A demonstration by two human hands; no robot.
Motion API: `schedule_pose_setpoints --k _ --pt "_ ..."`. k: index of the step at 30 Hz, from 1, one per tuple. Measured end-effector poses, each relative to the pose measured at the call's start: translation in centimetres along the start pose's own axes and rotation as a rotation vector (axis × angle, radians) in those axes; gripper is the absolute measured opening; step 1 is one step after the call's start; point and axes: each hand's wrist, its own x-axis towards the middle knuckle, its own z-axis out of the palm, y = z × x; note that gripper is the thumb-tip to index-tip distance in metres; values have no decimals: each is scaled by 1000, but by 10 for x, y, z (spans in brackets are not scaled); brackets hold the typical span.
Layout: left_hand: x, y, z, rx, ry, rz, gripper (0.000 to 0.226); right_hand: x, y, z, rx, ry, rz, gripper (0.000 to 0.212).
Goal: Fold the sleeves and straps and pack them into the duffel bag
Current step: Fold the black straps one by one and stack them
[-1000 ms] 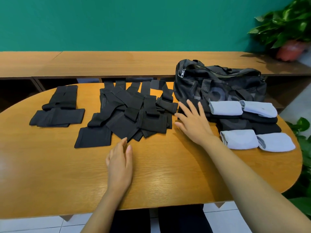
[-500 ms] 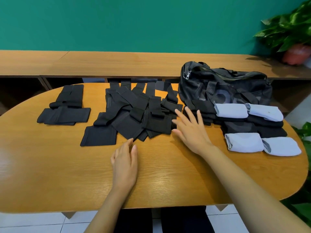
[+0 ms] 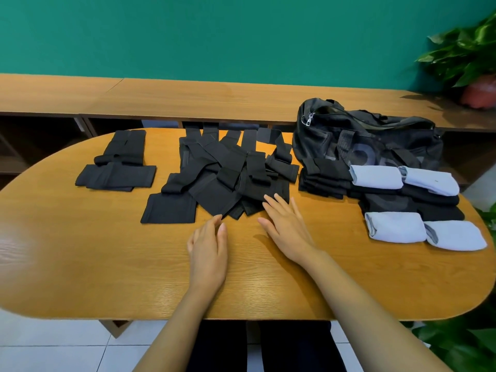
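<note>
We kept our left hand (image 3: 208, 248) and right hand (image 3: 285, 226) flat on the table (image 3: 80, 264), each grip apart, fingers straight, holding nothing. The right fingertips (image 3: 269, 200) lay at the near edge of the loose black straps (image 3: 222, 178) at twelve o'clock. Those straps overlapped, and some hung over the far rim (a tug on one would likely drag its neighbours or spill them off). At two o'clock the duffel bag (image 3: 375, 140) slumped behind folded black pieces (image 3: 324, 178) and pale blue rolled sleeves (image 3: 375, 177). We could not see inside it. The rolls nearest three o'clock lay close to the rim, where a careless sweep might knock them off.
</note>
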Motion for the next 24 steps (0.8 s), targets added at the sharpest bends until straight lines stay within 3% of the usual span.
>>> schedule_pose_setpoints --k 4,13,18,24 --pt "0 2 -1 -14 0 -2 40 -24 0 -5 -4 130 -141 79" --pt "-1 3 -2 -26 11 23 37 -87 5 6 39 249 -306 47" --pt "-7 0 -5 -48 0 132 30 -106 4 8 101 263 -334 40" --pt "-25 -11 -8 50 -150 355 25 -123 5 11 152 256 -377 36"
